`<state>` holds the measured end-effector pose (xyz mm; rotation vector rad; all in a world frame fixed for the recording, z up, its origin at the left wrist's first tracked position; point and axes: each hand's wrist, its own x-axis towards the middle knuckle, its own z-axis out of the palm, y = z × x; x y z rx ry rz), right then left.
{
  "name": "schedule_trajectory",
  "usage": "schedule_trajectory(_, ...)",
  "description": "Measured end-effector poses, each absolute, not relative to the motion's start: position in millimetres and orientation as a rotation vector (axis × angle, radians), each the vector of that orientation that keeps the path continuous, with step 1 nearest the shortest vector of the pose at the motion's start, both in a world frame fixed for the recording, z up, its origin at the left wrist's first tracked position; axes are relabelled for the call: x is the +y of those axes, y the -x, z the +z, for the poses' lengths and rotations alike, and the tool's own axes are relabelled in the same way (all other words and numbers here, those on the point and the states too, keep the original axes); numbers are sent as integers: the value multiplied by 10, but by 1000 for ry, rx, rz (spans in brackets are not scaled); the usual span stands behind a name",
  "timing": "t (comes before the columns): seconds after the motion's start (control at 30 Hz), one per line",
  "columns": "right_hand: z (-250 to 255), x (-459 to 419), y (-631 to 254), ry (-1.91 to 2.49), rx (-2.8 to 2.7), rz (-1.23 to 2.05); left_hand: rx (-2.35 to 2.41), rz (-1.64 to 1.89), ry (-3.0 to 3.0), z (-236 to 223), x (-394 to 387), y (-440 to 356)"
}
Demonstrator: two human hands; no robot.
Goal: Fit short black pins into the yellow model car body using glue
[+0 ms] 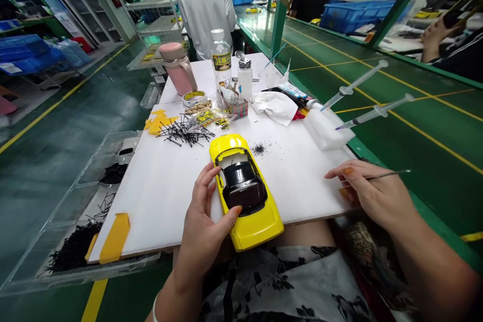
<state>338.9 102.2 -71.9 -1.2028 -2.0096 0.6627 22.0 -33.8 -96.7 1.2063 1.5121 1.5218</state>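
My left hand [211, 211] grips the yellow model car body [258, 229] along its side, thumb near the dark rear window. The body has a black roof [238, 173] and rests partly over the table's front edge. Near the right edge, my right hand [366, 188] is closed around a thin metal tool [392, 173], whose end sticks out to the right; its other end is hidden. A little pile of tiny black parts [259, 149] lies just right of the car's front. Thin black sticks [183, 132] are heaped beyond it on the left.
A white block [328, 128] bears two syringes [358, 83] on the right, beside a white cloth [277, 105]. A pink flask [177, 70], plastic bottle [221, 60] and dispenser bottle [245, 78] stand behind. Left sits a clear tray [68, 216]; a green conveyor [396, 131] runs alongside.
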Motion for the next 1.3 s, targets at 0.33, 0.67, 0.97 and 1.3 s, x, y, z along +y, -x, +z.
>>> schedule_trajectory(0.33, -181, 1497, -2578, 1000, -1938, 1042, 1486, 1628, -1123, -1006, -365, -202)
schedule_trajectory(0.67, -555, 1786, -2432, 1133, -1783, 1197, 1493, 1830, -1021, -1028, -430, -256)
schedule_trajectory(0.97, -612, 1738, -2408, 1145, -1862, 1132, 1577, 1860, -1046, -989, -430, -316)
schedule_trajectory(1.3, -670, 1693, -2336, 1173, -1933, 1032, 1629, 1857, -1149, -960, -436, -351)
